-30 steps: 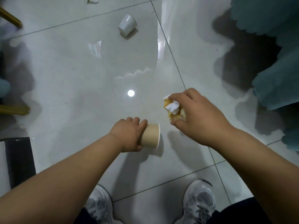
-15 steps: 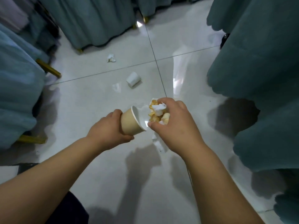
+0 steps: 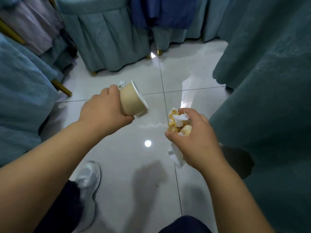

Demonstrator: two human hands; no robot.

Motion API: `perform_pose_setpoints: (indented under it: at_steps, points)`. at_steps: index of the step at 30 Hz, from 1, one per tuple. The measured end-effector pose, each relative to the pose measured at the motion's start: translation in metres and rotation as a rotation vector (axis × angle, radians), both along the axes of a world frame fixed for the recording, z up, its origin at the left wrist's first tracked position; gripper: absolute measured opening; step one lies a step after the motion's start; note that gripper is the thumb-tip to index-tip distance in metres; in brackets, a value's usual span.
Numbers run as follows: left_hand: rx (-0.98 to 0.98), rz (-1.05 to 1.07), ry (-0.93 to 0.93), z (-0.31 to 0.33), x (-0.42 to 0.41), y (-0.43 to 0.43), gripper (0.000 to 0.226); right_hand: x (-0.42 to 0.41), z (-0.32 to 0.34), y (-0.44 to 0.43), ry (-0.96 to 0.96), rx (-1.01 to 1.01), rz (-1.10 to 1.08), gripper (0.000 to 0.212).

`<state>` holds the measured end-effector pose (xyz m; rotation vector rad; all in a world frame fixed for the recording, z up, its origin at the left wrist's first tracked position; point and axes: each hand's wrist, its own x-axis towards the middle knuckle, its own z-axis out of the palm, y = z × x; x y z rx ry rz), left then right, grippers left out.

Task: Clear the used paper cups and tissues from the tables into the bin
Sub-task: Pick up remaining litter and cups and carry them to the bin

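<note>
Head view: the left hand (image 3: 104, 110) has its fingers curled round a tan paper cup (image 3: 131, 100), tipped on its side with the white rim facing the right hand (image 3: 195, 140). The right hand grips a crumpled, yellow-stained tissue wad (image 3: 178, 122), a white tail hanging under the palm. Both are held apart above the glossy tiled floor (image 3: 134, 157). Another crumpled tissue (image 3: 122, 83) lies on the floor just beyond the left hand, part hidden by the cup. Teal skirted furniture (image 3: 107, 39) stands around.
</note>
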<state>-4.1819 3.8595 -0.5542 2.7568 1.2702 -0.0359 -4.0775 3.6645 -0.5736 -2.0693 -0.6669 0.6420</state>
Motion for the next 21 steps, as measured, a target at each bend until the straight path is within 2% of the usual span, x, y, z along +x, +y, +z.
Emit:
perform_pose_setpoints:
  at_steps: [4, 9, 12, 16, 21]
  points:
    - [0.037, -0.007, 0.014, -0.010, 0.010, 0.059, 0.071, 0.008, -0.028, 0.060, 0.038, -0.044, 0.002, 0.054]
    - [-0.012, -0.069, -0.011, -0.023, 0.050, 0.157, 0.073, 0.029, -0.054, 0.146, 0.020, -0.146, -0.069, 0.054]
    - [-0.134, -0.044, -0.059, -0.039, 0.073, 0.215, 0.073, 0.054, -0.057, 0.207, -0.029, -0.244, -0.112, 0.055]
    - [-0.354, 0.008, -0.090, -0.068, 0.100, 0.264, 0.073, 0.088, -0.042, 0.284, -0.077, -0.309, -0.170, 0.045]
    - [-0.525, 0.012, -0.105, -0.097, 0.112, 0.307, 0.070, 0.120, -0.030, 0.333, -0.111, -0.412, -0.225, 0.048]
